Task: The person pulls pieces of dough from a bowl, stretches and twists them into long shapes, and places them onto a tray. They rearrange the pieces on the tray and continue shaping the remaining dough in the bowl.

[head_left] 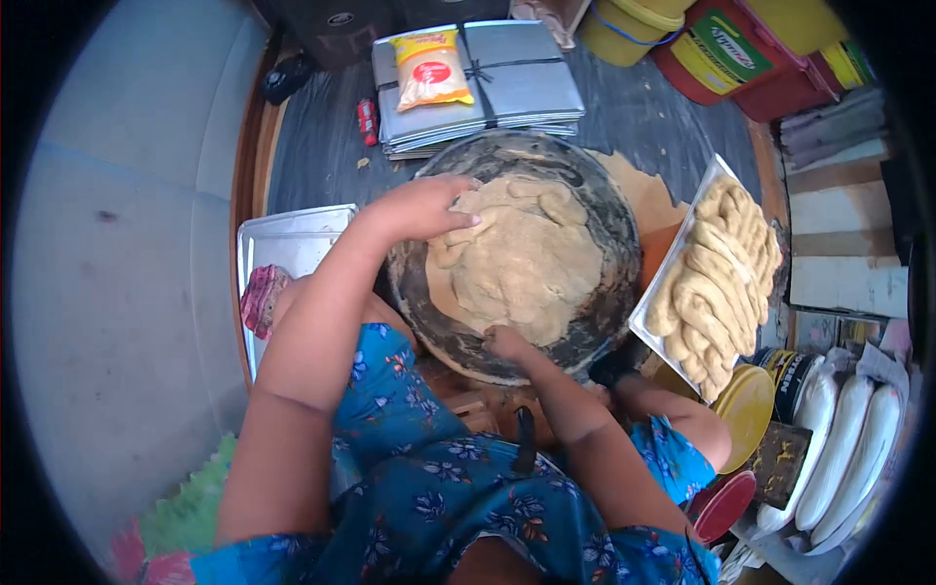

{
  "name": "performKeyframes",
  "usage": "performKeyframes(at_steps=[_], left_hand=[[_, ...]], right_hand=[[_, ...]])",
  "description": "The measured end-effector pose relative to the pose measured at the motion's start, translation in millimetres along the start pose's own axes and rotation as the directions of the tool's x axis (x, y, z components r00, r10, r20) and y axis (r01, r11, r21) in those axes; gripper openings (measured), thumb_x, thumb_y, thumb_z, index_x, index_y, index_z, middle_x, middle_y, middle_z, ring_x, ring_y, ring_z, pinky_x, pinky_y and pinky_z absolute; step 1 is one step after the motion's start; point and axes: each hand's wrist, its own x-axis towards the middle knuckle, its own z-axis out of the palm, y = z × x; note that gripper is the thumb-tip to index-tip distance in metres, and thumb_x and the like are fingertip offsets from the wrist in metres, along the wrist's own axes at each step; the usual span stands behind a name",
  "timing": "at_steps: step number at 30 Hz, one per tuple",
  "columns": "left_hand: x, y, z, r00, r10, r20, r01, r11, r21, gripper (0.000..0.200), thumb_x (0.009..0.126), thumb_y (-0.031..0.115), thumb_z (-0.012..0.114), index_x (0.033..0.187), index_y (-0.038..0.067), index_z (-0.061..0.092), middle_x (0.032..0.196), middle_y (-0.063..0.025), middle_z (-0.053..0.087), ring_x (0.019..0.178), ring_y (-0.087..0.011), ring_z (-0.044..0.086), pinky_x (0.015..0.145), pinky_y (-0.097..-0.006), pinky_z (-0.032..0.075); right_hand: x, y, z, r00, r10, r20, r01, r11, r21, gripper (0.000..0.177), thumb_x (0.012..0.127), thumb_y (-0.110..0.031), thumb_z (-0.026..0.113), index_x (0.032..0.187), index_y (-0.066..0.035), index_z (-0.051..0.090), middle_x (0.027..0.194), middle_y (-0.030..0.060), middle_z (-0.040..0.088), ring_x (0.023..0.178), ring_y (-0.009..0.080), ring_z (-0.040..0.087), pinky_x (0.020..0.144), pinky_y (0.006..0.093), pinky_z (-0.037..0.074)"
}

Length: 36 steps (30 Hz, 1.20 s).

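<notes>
A large mass of pale brown dough point(526, 263) fills much of a wide, dark round basin point(409, 283) in front of me. My left hand point(439, 208) rests at the basin's upper left, thumb and fingers apart, touching the dough's edge. At the dough's lower edge is my right hand point(505, 343), its fingers curled in against the dough; whatever they hold, if anything, is hidden. To the right, a tilted white tray point(639, 317) carries thick twisted ropes of dough point(717, 283).
Behind the basin, stacked metal trays point(536, 83) bear a yellow-and-white packet point(429, 73). A red tube point(367, 122) lies beside them. An empty metal tray point(302, 234) is at left. Buckets point(634, 29) stand at back right; a yellow lid point(746, 414) and white rolls point(838, 448) sit lower right.
</notes>
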Motion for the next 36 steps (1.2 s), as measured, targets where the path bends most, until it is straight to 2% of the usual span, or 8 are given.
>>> performKeyframes(at_steps=[8,11,13,19,25,27,31,36], left_hand=[[4,-28,-8,0.998,-0.021,-0.058,0.022,1.000,0.018,0.058,0.083,0.037,0.060,0.130,0.005,0.046,0.125,-0.0230,0.050,0.117,-0.0374,0.048,0.099,-0.0404,0.038],[8,-26,-11,1.000,-0.025,-0.003,0.026,1.000,0.018,0.059,0.084,0.038,0.060,0.130,0.004,0.046,0.125,-0.0232,0.050,0.116,-0.0378,0.048,0.099,-0.0400,0.038],[9,-19,-16,0.998,-0.037,0.043,0.036,0.999,0.033,0.060,0.083,0.037,0.061,0.130,0.003,0.045,0.127,-0.0227,0.049,0.117,-0.0372,0.047,0.100,-0.0392,0.037],[12,-7,-15,0.999,0.010,0.032,-0.011,1.000,0.027,0.057,0.082,0.035,0.063,0.125,0.001,0.049,0.125,-0.0234,0.050,0.115,-0.0377,0.049,0.098,-0.0391,0.039],[15,23,-11,0.996,-0.006,0.091,0.003,0.999,0.036,0.061,0.082,0.040,0.063,0.127,0.002,0.049,0.127,-0.0231,0.050,0.118,-0.0363,0.048,0.099,-0.0383,0.039],[16,27,-3,0.996,0.020,0.088,-0.024,0.999,0.044,0.061,0.081,0.041,0.063,0.127,0.002,0.049,0.126,-0.0233,0.051,0.117,-0.0360,0.049,0.099,-0.0385,0.039],[15,48,16,0.995,0.011,0.099,-0.027,0.986,0.166,0.060,0.083,0.040,0.061,0.128,0.003,0.048,0.129,-0.0232,0.049,0.120,-0.0360,0.047,0.101,-0.0384,0.037],[9,78,32,0.990,0.016,0.138,-0.041,0.983,0.177,0.061,0.083,0.041,0.061,0.129,0.003,0.047,0.128,-0.0234,0.050,0.118,-0.0358,0.048,0.100,-0.0376,0.038]], right_hand=[[158,-18,81,0.915,-0.272,-0.298,0.281,0.960,-0.013,0.051,0.080,-0.006,0.047,0.131,-0.002,0.045,0.132,0.0272,0.043,0.126,0.0351,0.039,0.106,0.0373,0.031],[112,-49,59,0.980,-0.087,-0.177,0.103,0.991,0.085,0.054,0.082,-0.006,0.045,0.135,-0.002,0.039,0.137,0.0260,0.037,0.133,0.0335,0.031,0.111,0.0370,0.024],[98,-24,65,0.989,-0.070,-0.129,0.072,0.997,0.007,0.043,0.084,-0.010,0.047,0.126,-0.007,0.052,0.125,0.0223,0.052,0.117,0.0350,0.049,0.100,0.0386,0.037],[39,7,30,1.000,0.011,0.000,-0.011,0.970,-0.242,0.027,0.075,-0.004,0.055,0.096,-0.011,0.070,0.092,0.0103,0.069,0.090,0.0292,0.064,0.080,0.0368,0.049],[-47,-4,-100,0.985,-0.129,0.118,0.044,0.836,0.547,0.020,0.074,0.005,0.058,0.091,0.001,0.068,0.092,0.0089,0.068,0.083,0.0174,0.064,0.076,0.0304,0.051],[-107,-38,-172,0.994,-0.100,0.051,0.047,0.788,0.614,0.019,0.078,0.005,0.057,0.094,0.001,0.066,0.091,0.0085,0.067,0.083,0.0174,0.064,0.076,0.0302,0.051],[-181,-5,-273,0.906,0.015,-0.424,0.282,0.724,0.629,0.017,0.087,-0.008,0.057,0.102,-0.001,0.063,0.091,0.0075,0.066,0.079,0.0169,0.064,0.073,0.0318,0.052],[-283,29,-353,0.519,0.224,-0.825,0.467,0.734,0.493,0.026,0.084,-0.005,0.058,0.108,0.003,0.059,0.097,0.0086,0.064,0.086,0.0161,0.062,0.079,0.0279,0.051]])
